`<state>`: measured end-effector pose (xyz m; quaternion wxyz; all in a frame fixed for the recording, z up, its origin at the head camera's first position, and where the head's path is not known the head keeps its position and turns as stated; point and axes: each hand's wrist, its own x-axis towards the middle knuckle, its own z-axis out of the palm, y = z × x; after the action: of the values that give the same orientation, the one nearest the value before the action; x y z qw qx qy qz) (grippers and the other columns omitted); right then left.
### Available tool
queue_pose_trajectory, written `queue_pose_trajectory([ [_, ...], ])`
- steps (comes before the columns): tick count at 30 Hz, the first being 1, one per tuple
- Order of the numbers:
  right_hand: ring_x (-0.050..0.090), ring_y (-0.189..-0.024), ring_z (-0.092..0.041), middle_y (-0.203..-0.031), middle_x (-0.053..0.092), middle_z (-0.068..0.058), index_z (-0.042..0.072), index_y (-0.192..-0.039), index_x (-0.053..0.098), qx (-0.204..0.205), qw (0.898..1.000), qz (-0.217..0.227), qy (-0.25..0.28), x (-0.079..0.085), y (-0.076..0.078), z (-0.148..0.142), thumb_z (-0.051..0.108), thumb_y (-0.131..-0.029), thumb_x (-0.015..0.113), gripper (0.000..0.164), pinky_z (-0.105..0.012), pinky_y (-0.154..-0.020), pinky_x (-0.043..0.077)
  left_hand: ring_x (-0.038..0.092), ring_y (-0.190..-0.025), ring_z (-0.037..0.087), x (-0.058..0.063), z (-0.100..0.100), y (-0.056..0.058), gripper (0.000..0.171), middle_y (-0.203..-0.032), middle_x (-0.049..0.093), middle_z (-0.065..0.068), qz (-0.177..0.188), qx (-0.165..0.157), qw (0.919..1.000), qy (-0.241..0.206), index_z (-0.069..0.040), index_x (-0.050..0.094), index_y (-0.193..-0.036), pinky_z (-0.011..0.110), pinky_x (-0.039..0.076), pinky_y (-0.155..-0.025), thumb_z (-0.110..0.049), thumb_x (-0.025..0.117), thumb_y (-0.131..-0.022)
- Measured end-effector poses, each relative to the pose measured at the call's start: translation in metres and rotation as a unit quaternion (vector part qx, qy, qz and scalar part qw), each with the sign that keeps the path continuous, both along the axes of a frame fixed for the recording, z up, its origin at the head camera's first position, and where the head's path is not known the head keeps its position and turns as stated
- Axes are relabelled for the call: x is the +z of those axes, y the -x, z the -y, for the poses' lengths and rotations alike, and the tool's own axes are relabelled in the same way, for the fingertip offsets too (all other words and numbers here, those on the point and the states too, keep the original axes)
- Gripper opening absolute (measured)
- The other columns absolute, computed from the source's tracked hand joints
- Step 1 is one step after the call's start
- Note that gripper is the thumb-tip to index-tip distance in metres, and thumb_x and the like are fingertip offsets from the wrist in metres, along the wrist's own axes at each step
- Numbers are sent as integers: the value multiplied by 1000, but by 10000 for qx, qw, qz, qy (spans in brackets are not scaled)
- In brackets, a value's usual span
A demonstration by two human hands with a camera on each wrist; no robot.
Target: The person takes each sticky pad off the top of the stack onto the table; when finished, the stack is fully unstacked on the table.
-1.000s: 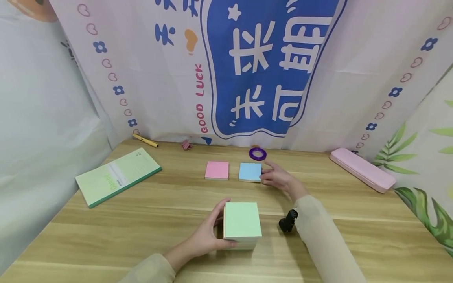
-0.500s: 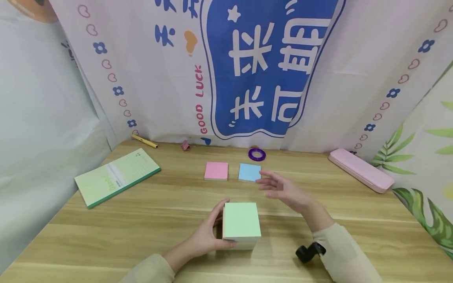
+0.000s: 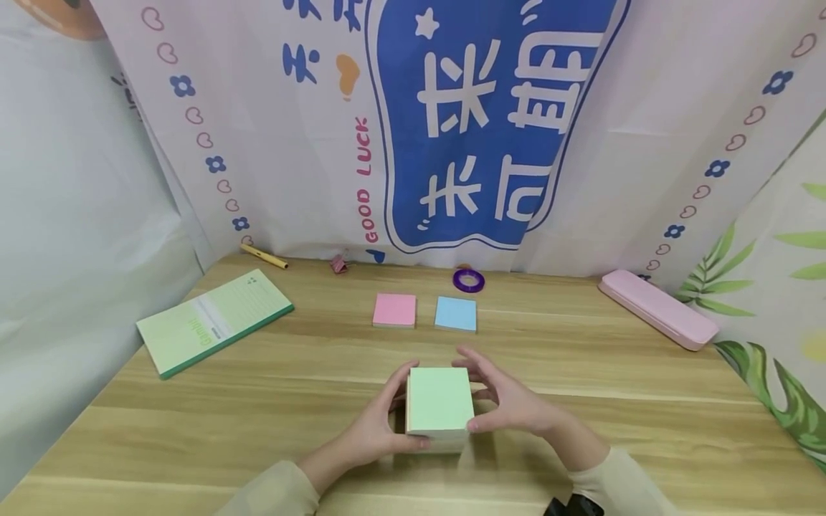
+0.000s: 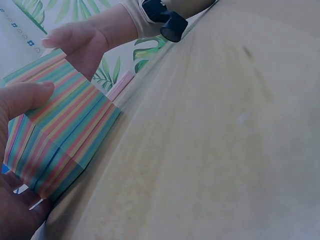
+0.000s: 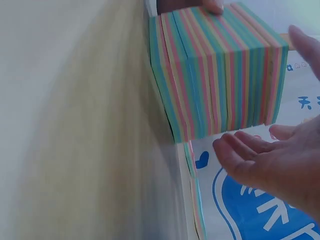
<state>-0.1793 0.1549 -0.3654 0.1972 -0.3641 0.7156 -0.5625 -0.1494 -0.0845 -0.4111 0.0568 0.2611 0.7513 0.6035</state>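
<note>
A tall block of sticky notes (image 3: 440,400) with a pale green top stands on the table near the front. Both wrist views show its sides striped in pink, yellow, green and blue layers. My left hand (image 3: 369,430) grips its left side, thumb across the front and fingers round the back. My right hand (image 3: 516,407) is spread at its right side, thumb by the front corner and fingers behind the far one. In the right wrist view those fingers (image 5: 240,147) lie just off the block. Beyond it lie a pink sticky note pad (image 3: 395,309) and a blue pad (image 3: 455,313).
A purple tape roll (image 3: 468,280) sits behind the blue pad. Toward the left are a green notebook (image 3: 216,322), a yellow pen (image 3: 264,256) and a pink binder clip (image 3: 338,264). A pink case (image 3: 660,309) lies far right, and a printed cloth (image 3: 310,165) hangs behind the table.
My right hand has left the blue pad's right edge and come back toward me to the right side of the sticky note block. My left hand has kept its grip in place.
</note>
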Motion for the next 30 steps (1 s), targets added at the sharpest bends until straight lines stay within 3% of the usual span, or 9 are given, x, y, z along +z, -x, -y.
queue_pose_trajectory([
  [7,29,-116,-32,-131,26,-14,10,-137,9,-74,9981,-483,-380,-4,-8,0,13,-68,73,94,-39,-92,32,39,-109,24,1,0,0,95,-120,41,4,52,55,10000,60,-27,18,-136,44,28,-92,-22,78,-62],
  [12,35,-112,-29,-125,35,-12,10,-135,16,-179,9978,-547,-340,-5,-10,-1,12,-70,71,85,-38,-91,33,38,-108,31,15,0,-6,94,-120,40,11,43,7,10000,-89,-15,16,-137,49,27,-91,-10,76,-64],
  [18,35,-114,-28,-125,36,-18,9,-135,15,-105,9998,-68,-142,-2,-11,-11,5,-73,67,81,-32,-93,31,38,-107,32,28,-1,-12,92,-119,39,15,118,-58,9998,-113,-9,16,-136,51,27,-91,-6,74,-65],
  [22,41,-110,-31,-123,37,-26,5,-134,11,130,9985,403,358,-2,-7,-22,-5,-73,62,80,-33,-89,36,38,-108,32,30,-1,-13,90,-119,39,16,82,-25,9999,-102,-7,16,-135,50,27,-91,-7,74,-66],
  [28,48,-100,-33,-121,38,-25,6,-134,11,458,9844,1004,1367,-2,5,-42,-14,-71,54,78,-39,-82,42,38,-107,31,28,-2,-12,90,-117,40,16,1,-14,9999,-132,-5,16,-135,49,29,-90,-6,73,-66],
  [30,47,-101,-32,-121,38,-22,8,-134,11,457,9796,1130,1598,0,11,-50,-17,-71,51,78,-38,-83,41,38,-107,31,22,-2,-9,91,-117,40,15,-26,-2,9999,-139,-7,16,-136,50,28,-91,-7,74,-66],
])
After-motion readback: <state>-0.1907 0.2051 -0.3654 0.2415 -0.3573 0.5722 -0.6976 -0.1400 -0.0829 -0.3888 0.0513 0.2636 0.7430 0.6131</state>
